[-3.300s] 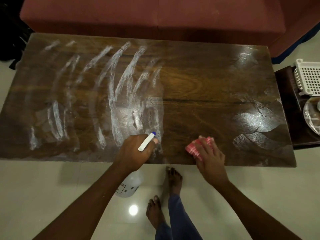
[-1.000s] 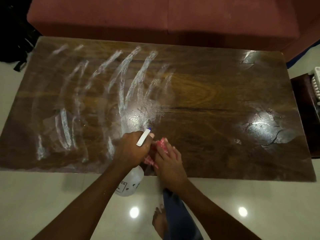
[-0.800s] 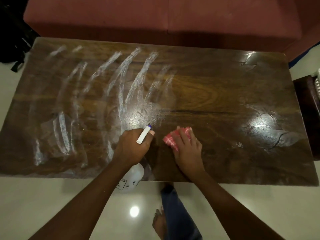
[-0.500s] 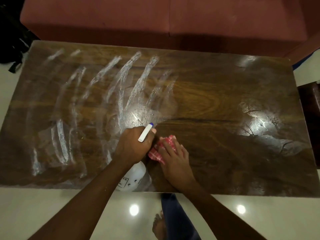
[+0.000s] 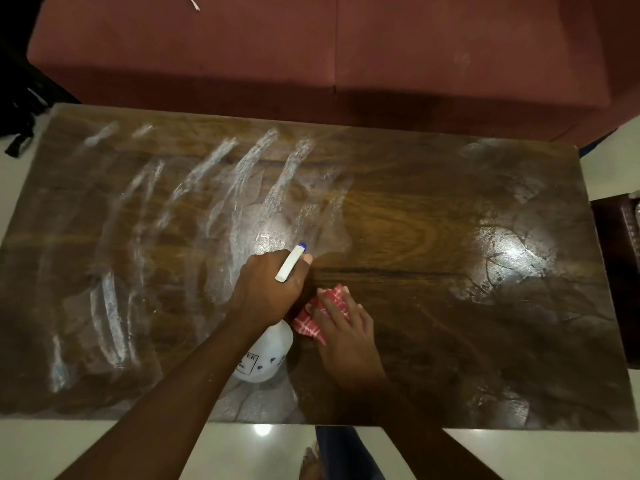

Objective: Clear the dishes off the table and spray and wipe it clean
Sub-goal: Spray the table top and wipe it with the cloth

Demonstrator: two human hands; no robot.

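1. In the head view, we saw a rectangular table (image 5: 450, 237) of dark, glossy wood with swirling grain. Bright ceiling glare sat on its right half.
2. Whitish, foamy streaks (image 5: 242, 174) curved in long arcs over the left half of the top, while the right half looked smeared and wet.
3. Our left hand (image 5: 266, 292) was curled round the neck of the spray bottle (image 5: 265, 355), a rounded, translucent white plastic body with a small printed label. Its slim white spray head (image 5: 290, 263), tipped in blue, pointed away from us over the middle of the table.
4. Our right hand (image 5: 346, 327) lay just beside the left, its fingers fairly straight and pressing a crumpled red-and-white checked cloth (image 5: 311, 322) flat on the wood near the front middle.
5. The left hand hid the bottle's neck and trigger, the label was too small to read, and the right hand covered much of the cloth.
6. A maroon upholstered sofa (image 5: 346, 46) stood behind the far edge, cut off by the frame on top.
7. At the right edge only a sliver of a dark side table (image 5: 616, 271) showed, and a black object (image 5: 20, 91) at far left was too dark to identify.
8. Below the table, on the pale, shiny floor (image 5: 69, 445), a blue trouser leg (image 5: 346, 452) and a bare foot (image 5: 308, 462) were partly visible.
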